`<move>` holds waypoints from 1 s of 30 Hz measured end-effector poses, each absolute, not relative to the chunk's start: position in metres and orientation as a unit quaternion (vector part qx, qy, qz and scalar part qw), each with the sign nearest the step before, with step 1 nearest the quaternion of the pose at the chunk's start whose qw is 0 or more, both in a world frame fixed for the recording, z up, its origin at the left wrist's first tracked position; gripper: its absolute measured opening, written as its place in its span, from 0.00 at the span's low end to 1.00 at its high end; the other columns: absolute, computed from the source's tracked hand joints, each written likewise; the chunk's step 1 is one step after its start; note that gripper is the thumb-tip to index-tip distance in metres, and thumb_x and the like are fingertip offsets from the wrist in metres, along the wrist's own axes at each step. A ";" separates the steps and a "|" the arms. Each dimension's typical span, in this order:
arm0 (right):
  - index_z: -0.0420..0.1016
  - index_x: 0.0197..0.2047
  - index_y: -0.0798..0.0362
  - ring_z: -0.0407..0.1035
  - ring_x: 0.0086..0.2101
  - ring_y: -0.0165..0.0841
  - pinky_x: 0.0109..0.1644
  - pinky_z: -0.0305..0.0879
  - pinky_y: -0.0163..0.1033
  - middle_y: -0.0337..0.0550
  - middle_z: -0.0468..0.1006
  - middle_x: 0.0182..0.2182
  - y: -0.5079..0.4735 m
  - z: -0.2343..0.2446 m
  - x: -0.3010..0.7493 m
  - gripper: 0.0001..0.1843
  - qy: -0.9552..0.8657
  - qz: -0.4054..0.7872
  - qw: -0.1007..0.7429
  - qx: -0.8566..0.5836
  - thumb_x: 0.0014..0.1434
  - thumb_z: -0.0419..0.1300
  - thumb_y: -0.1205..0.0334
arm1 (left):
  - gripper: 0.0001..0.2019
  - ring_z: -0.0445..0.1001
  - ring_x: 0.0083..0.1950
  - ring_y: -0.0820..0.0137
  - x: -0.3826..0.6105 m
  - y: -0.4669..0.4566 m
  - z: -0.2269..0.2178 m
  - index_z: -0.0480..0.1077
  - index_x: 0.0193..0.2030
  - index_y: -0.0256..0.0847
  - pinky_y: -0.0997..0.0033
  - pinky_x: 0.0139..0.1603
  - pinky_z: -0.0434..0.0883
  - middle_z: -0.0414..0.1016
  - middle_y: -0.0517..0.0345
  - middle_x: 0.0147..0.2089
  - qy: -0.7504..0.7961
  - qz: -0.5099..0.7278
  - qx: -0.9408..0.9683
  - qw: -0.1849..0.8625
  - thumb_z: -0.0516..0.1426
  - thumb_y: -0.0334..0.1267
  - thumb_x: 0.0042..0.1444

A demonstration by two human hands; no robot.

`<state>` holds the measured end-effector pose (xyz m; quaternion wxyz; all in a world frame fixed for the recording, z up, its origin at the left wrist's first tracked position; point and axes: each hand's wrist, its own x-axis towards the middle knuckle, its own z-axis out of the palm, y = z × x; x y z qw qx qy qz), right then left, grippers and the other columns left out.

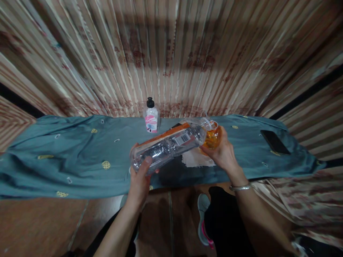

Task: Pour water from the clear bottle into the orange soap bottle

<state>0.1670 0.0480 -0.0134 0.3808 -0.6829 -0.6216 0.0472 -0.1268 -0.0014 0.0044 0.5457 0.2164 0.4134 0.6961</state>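
My left hand is wrapped around the base of a large clear plastic bottle with an orange label and a barcode. The bottle lies tilted in the air, its neck up and to the right. My right hand grips a small see-through amber container close by the bottle's neck. Whether the two touch is hard to make out, and I cannot tell the amber container's exact kind. Beneath them a white paper or cloth lies on the teal cloth.
A small pump-top bottle with a black cap and pink label stands at the back. To the right lies a black phone. Behind the cloth-covered surface hangs a striped curtain. Tiled floor and my shoes show below.
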 end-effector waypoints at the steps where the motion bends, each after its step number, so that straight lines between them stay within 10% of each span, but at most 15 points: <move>1: 0.60 0.80 0.55 0.87 0.54 0.63 0.57 0.85 0.62 0.64 0.87 0.62 0.048 -0.013 0.167 0.58 -0.620 0.049 0.380 -0.684 0.53 0.74 0.43 | 0.43 0.81 0.37 0.69 -0.126 -0.001 0.004 0.77 0.61 0.52 0.76 0.27 0.72 0.85 0.60 0.49 0.411 0.698 0.214 0.546 0.84 0.52 0.38; 30: 0.60 0.80 0.56 0.88 0.51 0.62 0.55 0.85 0.61 0.63 0.89 0.57 0.048 -0.009 0.165 0.60 -0.599 0.064 0.375 -0.704 0.52 0.75 0.38 | 0.41 0.83 0.41 0.64 -0.141 0.002 -0.006 0.76 0.68 0.54 0.71 0.30 0.78 0.85 0.56 0.53 0.371 0.686 0.284 0.558 0.82 0.45 0.47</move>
